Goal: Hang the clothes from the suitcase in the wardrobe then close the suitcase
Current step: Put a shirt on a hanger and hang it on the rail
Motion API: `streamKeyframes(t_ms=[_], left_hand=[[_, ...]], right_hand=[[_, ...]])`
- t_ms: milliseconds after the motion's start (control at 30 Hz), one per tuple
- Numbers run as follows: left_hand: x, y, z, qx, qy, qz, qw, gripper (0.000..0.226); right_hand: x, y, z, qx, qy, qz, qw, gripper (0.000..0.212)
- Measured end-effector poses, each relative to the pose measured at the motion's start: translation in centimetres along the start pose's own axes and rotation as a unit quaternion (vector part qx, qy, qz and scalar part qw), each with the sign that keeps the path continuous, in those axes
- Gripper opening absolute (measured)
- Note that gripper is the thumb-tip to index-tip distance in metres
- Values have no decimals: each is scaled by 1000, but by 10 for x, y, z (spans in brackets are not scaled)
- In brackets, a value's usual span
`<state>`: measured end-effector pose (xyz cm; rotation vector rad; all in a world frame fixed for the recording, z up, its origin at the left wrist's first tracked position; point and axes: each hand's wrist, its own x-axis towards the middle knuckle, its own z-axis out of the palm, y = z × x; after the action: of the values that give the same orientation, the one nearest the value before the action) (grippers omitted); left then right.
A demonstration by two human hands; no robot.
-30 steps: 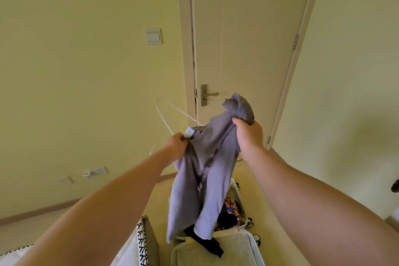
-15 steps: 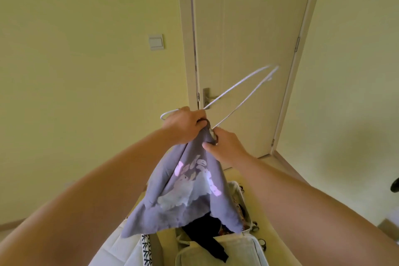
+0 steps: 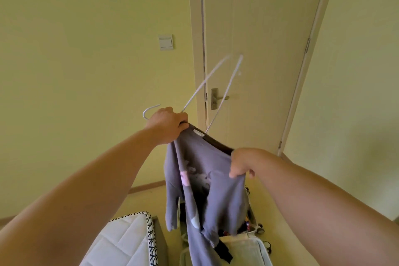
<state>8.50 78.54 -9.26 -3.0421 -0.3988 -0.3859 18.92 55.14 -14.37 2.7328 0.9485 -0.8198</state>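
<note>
A purple-grey sweatshirt [image 3: 207, 181] with a pale print and a dark neckband hangs in the air between my hands. My left hand [image 3: 167, 124] grips one side of the neckband together with a white wire hanger [image 3: 212, 84], whose hook sticks out to the left and whose arms point up toward the door. My right hand [image 3: 240, 163] pinches the other side of the neckband, stretching the neck opening. Below the shirt lies the open suitcase [image 3: 258, 224], holding more clothes, mostly hidden by the shirt.
A shut door [image 3: 259, 28] with a metal handle [image 3: 218, 98] stands straight ahead. A light switch [image 3: 165, 42] is on the wall to its left. A white quilted mattress corner [image 3: 127, 242] sits at lower left, beside the suitcase.
My right hand has moved down and to the right along the neckband, pulling the neck opening wide. The hanger's arms have tilted more upright. The shirt hangs longer.
</note>
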Motion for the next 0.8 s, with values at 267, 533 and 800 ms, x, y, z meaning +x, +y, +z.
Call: streamKeyframes(t_ms=[267, 533, 800], left_hand=[[-8, -12, 16, 177, -38, 66, 981, 29], [-8, -2, 25, 140, -50, 87, 985, 28], [0, -4, 34, 194, -75, 163, 965, 30]], right_hand=[[5, 10, -16, 213, 144, 7, 966, 59], [13, 27, -16, 510, 278, 105, 807, 76], [17, 19, -14, 526, 391, -12, 755, 91]])
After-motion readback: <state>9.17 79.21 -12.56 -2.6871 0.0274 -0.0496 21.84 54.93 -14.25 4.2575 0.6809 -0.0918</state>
